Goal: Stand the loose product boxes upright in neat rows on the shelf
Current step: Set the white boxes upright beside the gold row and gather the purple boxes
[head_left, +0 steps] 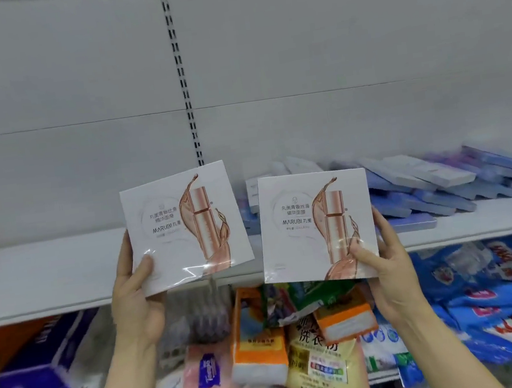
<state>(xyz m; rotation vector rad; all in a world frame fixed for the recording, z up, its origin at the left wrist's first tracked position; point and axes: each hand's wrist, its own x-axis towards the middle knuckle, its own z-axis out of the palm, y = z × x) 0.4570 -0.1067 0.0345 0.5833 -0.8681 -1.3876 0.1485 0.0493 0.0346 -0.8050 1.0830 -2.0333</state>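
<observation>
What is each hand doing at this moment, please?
Left hand: closed, holding the tilted white box by its lower left corner.
Right hand: closed, holding the other white box by its lower right corner.

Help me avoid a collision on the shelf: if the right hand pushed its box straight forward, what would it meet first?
Probably the pile of flat-lying blue boxes directly behind the white box that the right hand grips; depth is unclear.

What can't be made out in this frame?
Head view only:
- Blue boxes lying on the shelf: labels blurred; the pile's left part is hidden behind the white box in the right hand.
- Left hand: fingers hidden behind its tilted white box.
- Lower-shelf packets: print blurred.
</observation>
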